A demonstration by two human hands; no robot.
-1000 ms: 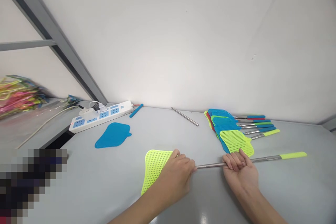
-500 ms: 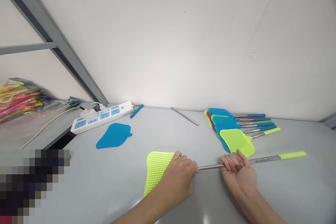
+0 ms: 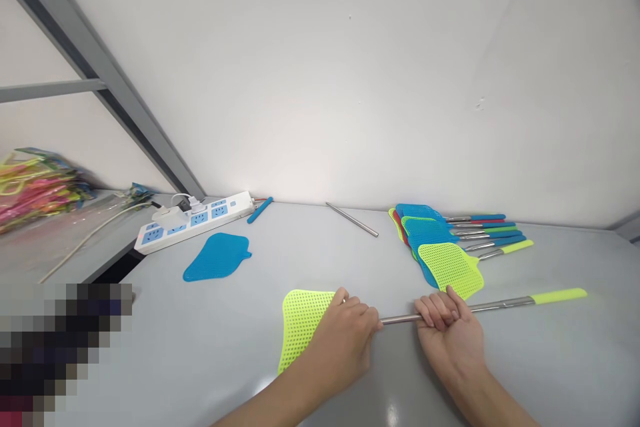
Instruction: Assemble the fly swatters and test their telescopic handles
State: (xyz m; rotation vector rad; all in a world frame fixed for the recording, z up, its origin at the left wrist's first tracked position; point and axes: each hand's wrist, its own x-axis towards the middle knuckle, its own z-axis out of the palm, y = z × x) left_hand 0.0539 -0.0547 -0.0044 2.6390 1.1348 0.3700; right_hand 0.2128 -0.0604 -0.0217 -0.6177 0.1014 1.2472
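A yellow-green fly swatter [image 3: 304,323] with a long metal rod lies crosswise in front of me, its yellow grip pointing right. My left hand [image 3: 349,330] is closed round the joint of its mesh head and rod, hiding part of the head. Farther along, my right hand [image 3: 450,330] wraps the middle of the rod, palm turned up. Just behind that hand is a pile of fly swatters [image 3: 450,269] in blue, red, green and yellow, their grips toward the right.
A loose blue swatter head [image 3: 219,257] lies at left, near a white power strip [image 3: 197,221] with plugs in it. By the wall are a blue grip [image 3: 260,210] and a bare metal rod [image 3: 352,219]. Colourful bagged items [image 3: 40,187] sit on the far-left surface.
Both hands keep hold of the swatter. My left hand has shifted slightly right and my right hand slightly left along the rod, so they are a little closer together.
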